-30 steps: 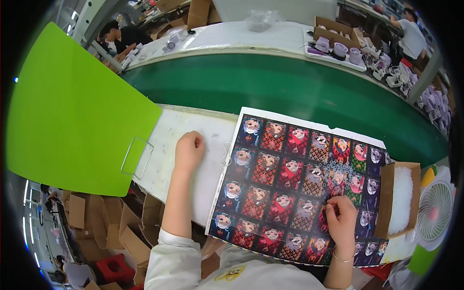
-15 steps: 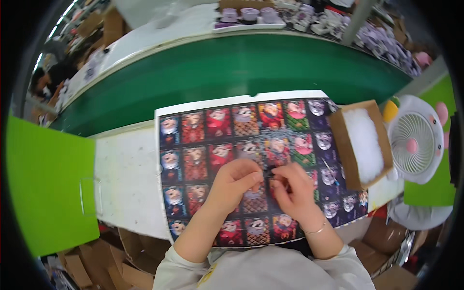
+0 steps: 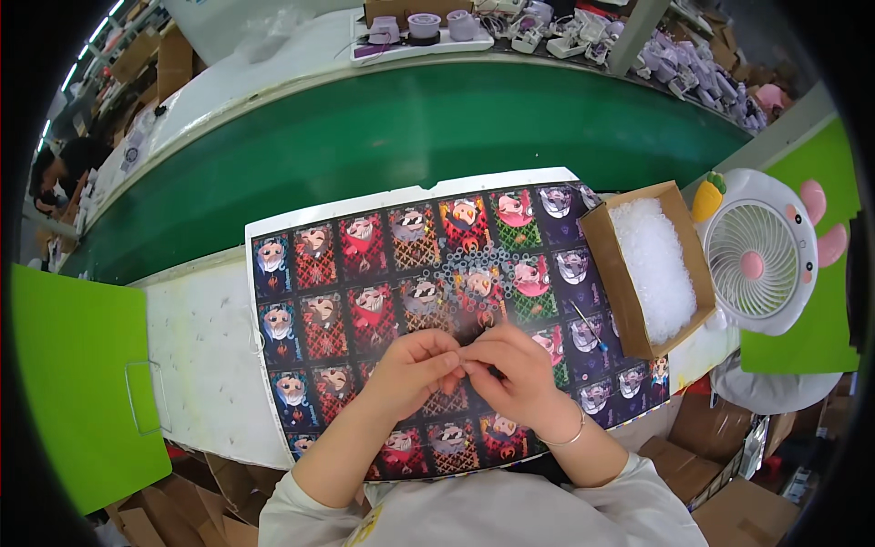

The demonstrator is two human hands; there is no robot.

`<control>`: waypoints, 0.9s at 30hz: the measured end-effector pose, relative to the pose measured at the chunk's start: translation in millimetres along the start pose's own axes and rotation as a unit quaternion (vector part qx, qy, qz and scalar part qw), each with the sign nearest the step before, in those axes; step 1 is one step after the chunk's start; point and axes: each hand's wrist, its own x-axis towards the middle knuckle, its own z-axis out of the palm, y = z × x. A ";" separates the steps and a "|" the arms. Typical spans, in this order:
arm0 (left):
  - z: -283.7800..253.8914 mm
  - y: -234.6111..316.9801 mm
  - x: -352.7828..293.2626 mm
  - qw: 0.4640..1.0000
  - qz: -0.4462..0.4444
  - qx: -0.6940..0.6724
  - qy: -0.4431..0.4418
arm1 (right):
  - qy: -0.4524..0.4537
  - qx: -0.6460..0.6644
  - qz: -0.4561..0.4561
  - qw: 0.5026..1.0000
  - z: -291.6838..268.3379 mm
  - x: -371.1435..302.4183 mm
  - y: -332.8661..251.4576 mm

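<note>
My left hand (image 3: 412, 372) and my right hand (image 3: 512, 372) meet over the printed sheet, thumbs and fingertips pinched together. Whatever sits between the fingertips is too small to make out. Just beyond them, many small grey rings (image 3: 465, 271) lie scattered on the sheet. The dark sheet (image 3: 313, 239) carries rows of colourful cartoon character cards and covers much of the white table. To the right of my hands rests a thin screwdriver-like tool (image 3: 591, 330) with a blue end. An open cardboard box (image 3: 597, 239) full of small white translucent pieces (image 3: 654, 269) stands on the sheet's right edge.
A white fan (image 3: 753, 260) with pink ears stands right of the box. Green panels (image 3: 77, 383) flank the table. Beyond it runs a green conveyor belt (image 3: 365, 137), with lilac cup-shaped parts (image 3: 423, 25) and piled lilac parts (image 3: 697, 73) behind. Cardboard boxes (image 3: 187, 488) lie below.
My hands were slightly apart and have come together, fingertips touching. The view has shifted, so the sheet, box and fan appear further left.
</note>
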 end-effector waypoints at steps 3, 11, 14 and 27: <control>1.9 1.6 -1.2 1.000 0.000 0.000 0.003 | 0.000 0.009 0.010 1.000 0.8 -0.6 -0.3; 10.3 8.0 -4.4 0.921 0.169 0.297 0.189 | 0.001 -0.018 0.090 0.996 -4.5 2.7 -3.7; -1.4 21.9 0.6 0.665 0.340 0.621 0.238 | 0.000 -0.060 0.149 0.987 -4.8 0.4 1.5; 21.3 25.9 -13.1 0.678 0.314 0.598 0.290 | -0.048 -0.180 0.127 0.974 -0.4 -4.0 6.8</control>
